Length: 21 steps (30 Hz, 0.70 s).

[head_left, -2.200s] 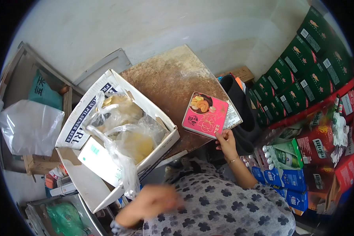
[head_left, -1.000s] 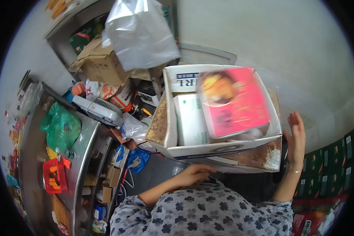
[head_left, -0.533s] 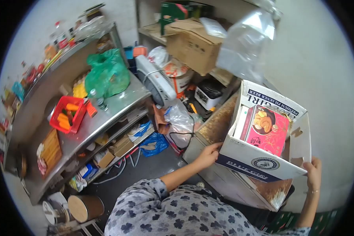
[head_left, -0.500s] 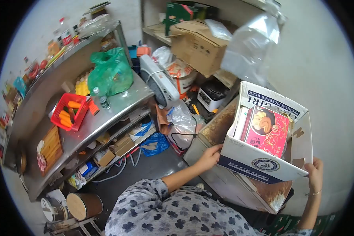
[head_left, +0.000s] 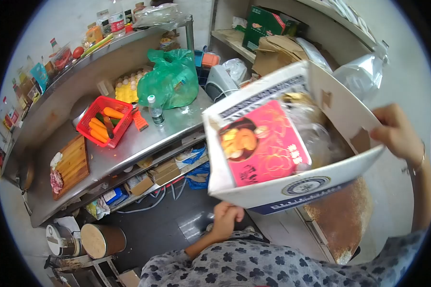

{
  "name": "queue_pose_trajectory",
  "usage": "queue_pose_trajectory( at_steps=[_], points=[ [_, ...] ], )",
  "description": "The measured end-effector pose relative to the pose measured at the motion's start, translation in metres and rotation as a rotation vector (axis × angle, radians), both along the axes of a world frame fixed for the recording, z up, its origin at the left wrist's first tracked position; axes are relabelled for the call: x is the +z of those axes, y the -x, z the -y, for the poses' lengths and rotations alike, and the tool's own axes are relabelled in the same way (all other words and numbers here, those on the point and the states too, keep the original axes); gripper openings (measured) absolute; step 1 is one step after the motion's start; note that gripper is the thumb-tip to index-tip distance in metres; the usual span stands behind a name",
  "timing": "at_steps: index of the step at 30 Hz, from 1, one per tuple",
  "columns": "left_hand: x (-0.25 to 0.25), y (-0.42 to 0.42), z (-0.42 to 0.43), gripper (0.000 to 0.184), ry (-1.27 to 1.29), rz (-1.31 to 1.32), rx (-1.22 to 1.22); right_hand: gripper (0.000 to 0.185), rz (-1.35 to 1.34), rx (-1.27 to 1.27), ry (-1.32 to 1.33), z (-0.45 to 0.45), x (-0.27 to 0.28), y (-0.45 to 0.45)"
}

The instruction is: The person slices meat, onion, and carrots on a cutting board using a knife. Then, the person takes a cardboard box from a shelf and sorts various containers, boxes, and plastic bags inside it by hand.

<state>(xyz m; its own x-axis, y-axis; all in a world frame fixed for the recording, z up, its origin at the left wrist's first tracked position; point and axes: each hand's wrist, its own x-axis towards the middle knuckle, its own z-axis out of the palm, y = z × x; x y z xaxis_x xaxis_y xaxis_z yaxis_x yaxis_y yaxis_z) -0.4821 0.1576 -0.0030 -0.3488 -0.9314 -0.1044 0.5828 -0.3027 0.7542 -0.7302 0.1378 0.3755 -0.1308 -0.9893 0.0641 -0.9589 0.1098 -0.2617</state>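
A white cardboard beer box (head_left: pixel 254 195) with blue print is held up in front of me, tilted, its top uncovered. Inside it lie a pink-red packet (head_left: pixel 277 138) with a food picture and clear plastic-wrapped items (head_left: pixel 316 136). My right hand (head_left: pixel 398 135) grips the box's right rim, near a torn hand hole. My left hand (head_left: pixel 226 220) is at the lower left corner, its fingers curled against the bottom edge. What lies deeper in the box is hidden.
Below the box stands a white, rust-topped cabinet (head_left: pixel 342 220). A steel counter (head_left: pixel 143 143) at left bears a red basket (head_left: pixel 123 131) of carrots, a green plastic bag (head_left: pixel 172 88), a small bottle (head_left: pixel 156 112) and a wooden cutting board (head_left: pixel 74 165) with meat.
The box has been lifted off the rust-topped cabinet and brought left and closer. Both hands moved with it, and my view has shifted left.
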Motion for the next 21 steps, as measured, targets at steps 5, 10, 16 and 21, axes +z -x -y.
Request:
queue_pose_trajectory(
  at_steps=[5, 10, 16, 21],
  points=[
    [-0.046, -0.049, 0.002, 0.020, -0.220, -0.131, 0.340, 0.019, -0.179, 0.434, -0.047, 0.102, 0.007, -0.065],
    [-0.047, -0.043, 0.057, 0.025, -0.069, -0.319, 0.518, 0.020, -0.238, 0.751, 0.078, 0.224, 0.003, -0.087],
    [0.038, -0.002, 0.201, 0.034, -0.038, -0.155, 0.457, 0.025, -0.353, 0.765, 0.297, 0.335, 0.031, -0.091],
    [0.063, 0.050, 0.340, 0.036, 0.089, -0.248, 0.379, 0.024, -0.493, 0.827, 0.383, 0.457, 0.062, -0.079]
  ],
)
